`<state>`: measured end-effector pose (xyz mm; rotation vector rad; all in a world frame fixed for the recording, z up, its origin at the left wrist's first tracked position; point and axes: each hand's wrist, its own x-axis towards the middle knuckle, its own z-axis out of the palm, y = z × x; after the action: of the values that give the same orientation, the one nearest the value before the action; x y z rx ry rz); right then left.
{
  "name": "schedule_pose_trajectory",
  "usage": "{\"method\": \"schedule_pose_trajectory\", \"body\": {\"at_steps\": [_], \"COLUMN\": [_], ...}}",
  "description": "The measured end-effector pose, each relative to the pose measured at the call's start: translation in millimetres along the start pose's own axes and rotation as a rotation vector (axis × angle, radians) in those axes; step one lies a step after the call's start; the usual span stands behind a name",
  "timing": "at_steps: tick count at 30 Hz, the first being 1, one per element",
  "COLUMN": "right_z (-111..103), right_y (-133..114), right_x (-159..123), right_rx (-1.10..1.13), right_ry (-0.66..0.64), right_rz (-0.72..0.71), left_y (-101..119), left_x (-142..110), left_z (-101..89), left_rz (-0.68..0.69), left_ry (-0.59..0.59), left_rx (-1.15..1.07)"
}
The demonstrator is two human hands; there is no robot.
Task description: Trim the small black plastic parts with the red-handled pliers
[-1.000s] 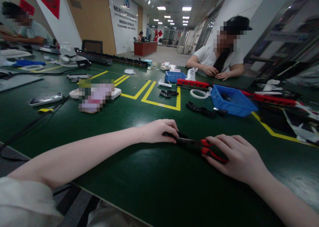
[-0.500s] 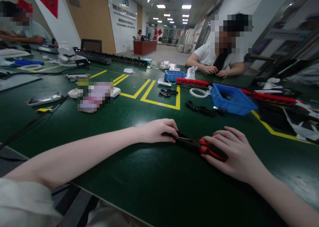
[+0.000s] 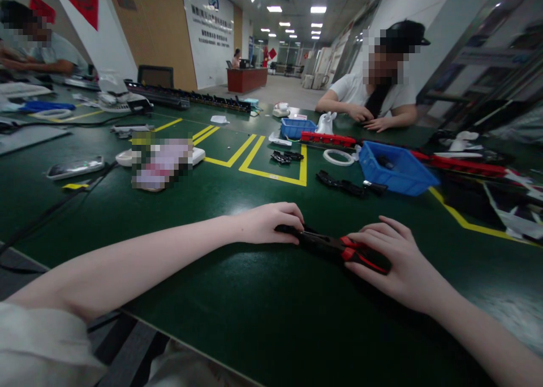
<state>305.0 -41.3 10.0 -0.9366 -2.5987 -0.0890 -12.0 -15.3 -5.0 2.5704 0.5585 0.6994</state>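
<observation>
My right hand (image 3: 396, 262) is closed around the red-and-black handles of a pair of pliers (image 3: 350, 246), whose long jaws point left. Between the thumb and fingers of my left hand (image 3: 275, 223) is a small black part (image 3: 287, 229), mostly covered by those fingers. The jaw tips meet the black part beside my left fingertips; exactly how they grip it is too dark to tell. Both hands are low over the green table (image 3: 237, 296). Beyond them lie a black strip-like part (image 3: 341, 184) and a cluster of small black parts (image 3: 286, 157) inside a yellow tape outline.
A blue bin (image 3: 396, 169) with dark pieces in it stands right of centre, beside a white tape roll (image 3: 338, 158). Further back are a smaller blue bin (image 3: 298, 128) and a red rail (image 3: 328, 140). A phone (image 3: 163, 163) lies left. A co-worker (image 3: 399, 101) sits opposite.
The pliers and my right hand have shifted very slightly right. My left hand stays in place on the black part. The co-worker opposite has moved their head and hands a little.
</observation>
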Motion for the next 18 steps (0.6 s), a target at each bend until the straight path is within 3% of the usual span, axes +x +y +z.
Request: {"method": "schedule_pose_trajectory", "body": {"at_steps": [6,13,18], "right_z": [-1.2,-7.6,-6.8], "right_y": [-1.0,-4.5,-8.1], "right_x": [-0.1,1.3,-2.0], "right_rx": [0.030,-0.136,-0.197], "right_ry": [-0.020,0.089,0.061], "right_rz": [0.024,-0.088,-0.073], "left_y": [2.6,7.1,6.6], "left_x": [0.2,1.5,1.8], "left_z": [-0.6,-4.6,-6.1], "left_rz": [-0.027,-0.036,-0.043], "left_ry": [-0.017,0.017,0.029], "left_rx": [0.007,-0.135,-0.202]}}
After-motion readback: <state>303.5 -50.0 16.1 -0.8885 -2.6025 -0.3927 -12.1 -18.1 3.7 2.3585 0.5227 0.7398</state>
